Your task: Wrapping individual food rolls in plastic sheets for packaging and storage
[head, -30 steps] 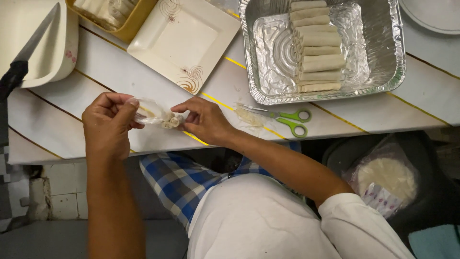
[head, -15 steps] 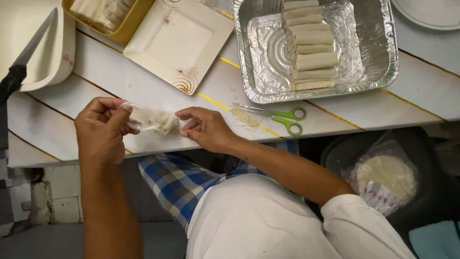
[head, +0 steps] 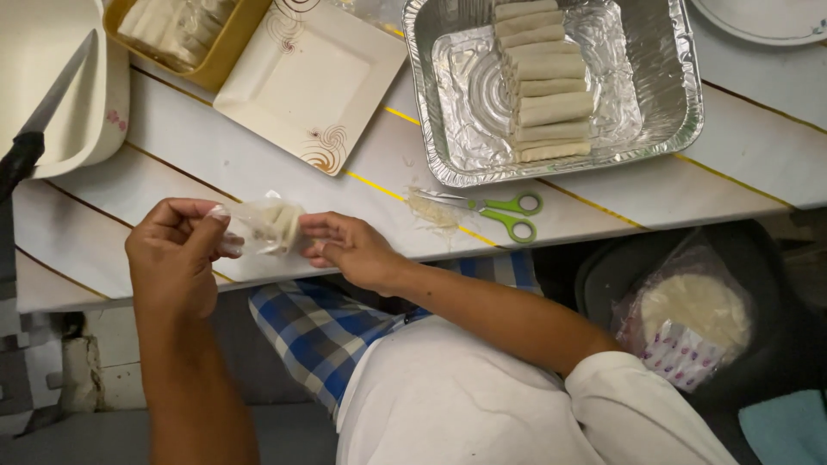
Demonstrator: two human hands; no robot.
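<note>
My left hand (head: 177, 250) and my right hand (head: 349, 245) pinch the two ends of a small clear plastic bag (head: 263, 226) with pale filling inside, held just above the table's front edge (head: 103, 284). Both hands grip it with fingertips. Further back sits a foil tray (head: 672, 103) holding a column of several pale rolled wraps (head: 543, 82). A square cream plate (head: 310, 77) with brown swirls lies left of the tray.
Green-handled scissors (head: 508, 213) lie on the table beside a small heap of pale shreds (head: 431, 209). A knife (head: 39, 120) rests on a cream dish (head: 86, 103) at left. A yellow container (head: 220, 65) stands behind. A bagged stack of round wrappers (head: 693, 314) lies on a dark seat below.
Both hands have shifted slightly toward me with the small bag, which is now stretched more between the fingertips. The view has drifted a little.
</note>
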